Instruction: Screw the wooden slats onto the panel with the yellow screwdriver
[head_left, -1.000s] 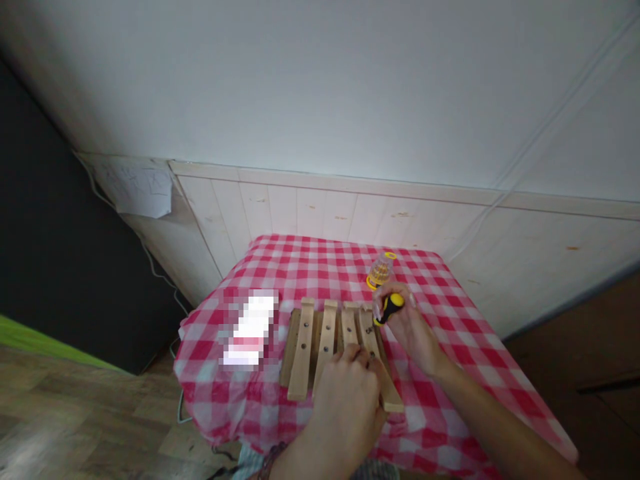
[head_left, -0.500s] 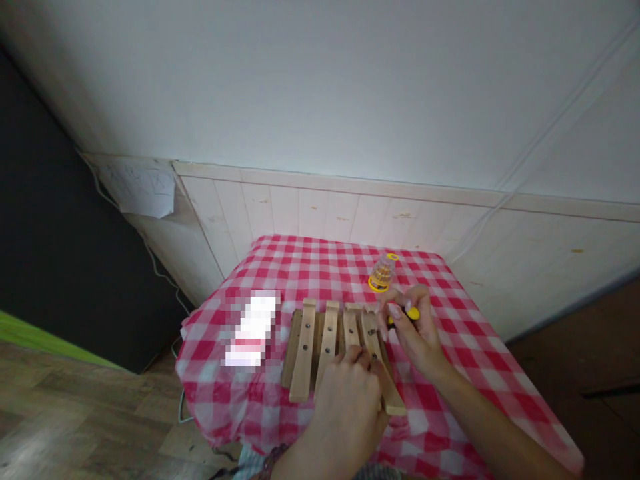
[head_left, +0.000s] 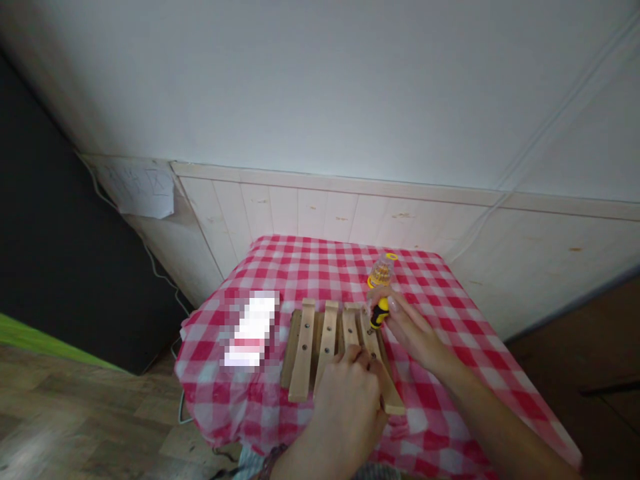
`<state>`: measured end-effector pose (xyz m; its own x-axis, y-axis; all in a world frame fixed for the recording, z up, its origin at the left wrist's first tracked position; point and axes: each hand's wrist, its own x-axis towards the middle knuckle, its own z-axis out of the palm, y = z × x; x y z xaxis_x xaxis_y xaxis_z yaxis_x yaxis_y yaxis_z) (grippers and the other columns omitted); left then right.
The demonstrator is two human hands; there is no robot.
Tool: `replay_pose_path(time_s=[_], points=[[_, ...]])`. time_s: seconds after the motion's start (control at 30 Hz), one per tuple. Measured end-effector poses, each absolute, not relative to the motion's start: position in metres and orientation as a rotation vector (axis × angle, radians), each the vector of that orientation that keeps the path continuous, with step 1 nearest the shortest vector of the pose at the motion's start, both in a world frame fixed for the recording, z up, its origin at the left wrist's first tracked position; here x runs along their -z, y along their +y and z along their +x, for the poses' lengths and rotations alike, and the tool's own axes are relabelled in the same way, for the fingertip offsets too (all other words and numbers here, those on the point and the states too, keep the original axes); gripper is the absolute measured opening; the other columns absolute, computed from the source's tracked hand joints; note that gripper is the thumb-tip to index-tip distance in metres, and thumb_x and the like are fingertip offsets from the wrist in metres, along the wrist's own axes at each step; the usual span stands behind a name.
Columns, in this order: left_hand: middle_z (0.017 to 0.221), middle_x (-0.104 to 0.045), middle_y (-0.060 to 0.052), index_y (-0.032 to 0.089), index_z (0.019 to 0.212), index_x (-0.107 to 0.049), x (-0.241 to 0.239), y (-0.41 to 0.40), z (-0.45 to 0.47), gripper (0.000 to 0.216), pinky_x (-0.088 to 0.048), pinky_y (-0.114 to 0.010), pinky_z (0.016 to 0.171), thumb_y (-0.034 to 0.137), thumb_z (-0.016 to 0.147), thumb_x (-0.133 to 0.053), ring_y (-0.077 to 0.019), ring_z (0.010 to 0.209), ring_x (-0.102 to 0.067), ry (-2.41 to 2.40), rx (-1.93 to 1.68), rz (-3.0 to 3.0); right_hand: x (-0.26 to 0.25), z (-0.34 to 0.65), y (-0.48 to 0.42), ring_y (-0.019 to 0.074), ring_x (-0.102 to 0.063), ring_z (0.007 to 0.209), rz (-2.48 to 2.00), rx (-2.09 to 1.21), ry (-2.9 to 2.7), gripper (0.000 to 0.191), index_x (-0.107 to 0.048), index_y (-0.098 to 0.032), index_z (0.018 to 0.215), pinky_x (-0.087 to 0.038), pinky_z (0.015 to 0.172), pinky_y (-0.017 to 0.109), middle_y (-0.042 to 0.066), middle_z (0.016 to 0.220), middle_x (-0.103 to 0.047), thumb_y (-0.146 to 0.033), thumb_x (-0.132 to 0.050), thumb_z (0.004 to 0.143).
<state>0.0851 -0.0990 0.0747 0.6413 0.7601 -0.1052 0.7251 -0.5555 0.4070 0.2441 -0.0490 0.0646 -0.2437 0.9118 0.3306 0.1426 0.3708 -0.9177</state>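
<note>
My right hand (head_left: 407, 323) grips a short black-and-yellow screwdriver (head_left: 380, 313), its handle leaning to the upper right. The lower end of the tool is at a screw in the upper part of the rightmost wooden slat (head_left: 393, 399). Curled over the two right-hand slats, my left hand (head_left: 350, 393) holds the rightmost one, and its wrist hides part of the work. Further left, a pale slat (head_left: 301, 373) with two dark screws lies across a darker wooden board (head_left: 295, 333). Another slat (head_left: 331, 317) beside it is partly covered by my left hand.
Behind my right hand stands a clear, yellow-rimmed container (head_left: 383, 270) with small gold-coloured pieces. A pixelated white rectangle (head_left: 255, 327) lies left of the board. The red-and-white checked tablecloth (head_left: 310, 260) reaches the panelled wall (head_left: 325, 207).
My right hand has moved left and turned the screwdriver from nearly sideways to pointing down at the rightmost slat's screw. My left hand has stayed in place.
</note>
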Motion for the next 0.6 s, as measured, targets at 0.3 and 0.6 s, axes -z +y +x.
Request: replay_pose_path(time_s=[0.3,0.6], points=[[0.119,-0.071,-0.014,0.012,0.112,-0.070,-0.076,-0.100,0.086,0.032,-0.051,-0.042,0.102,0.013,0.081,-0.061,-0.0298,0.119,-0.059,1.185,-0.114,2.443,-0.053,0.237,-0.045,0.0166,-0.057,0.064,-0.782,-0.957,-1.465,0.020,-0.044,-0.030,0.094,-0.051,0.064,0.032,-0.002,0.080,-0.060,-0.048,-0.053,0.098],[0.119,-0.071,-0.015,0.009,0.111,-0.070,-0.073,-0.099,0.085,0.032,-0.052,-0.044,0.101,0.013,0.081,-0.059,-0.0306,0.119,-0.059,1.166,-0.142,2.459,-0.048,0.241,-0.049,0.0223,-0.059,0.068,-0.808,-1.027,-1.405,0.038,-0.055,-0.028,0.094,-0.053,0.063,0.037,0.003,0.072,-0.056,-0.058,-0.033,0.099]])
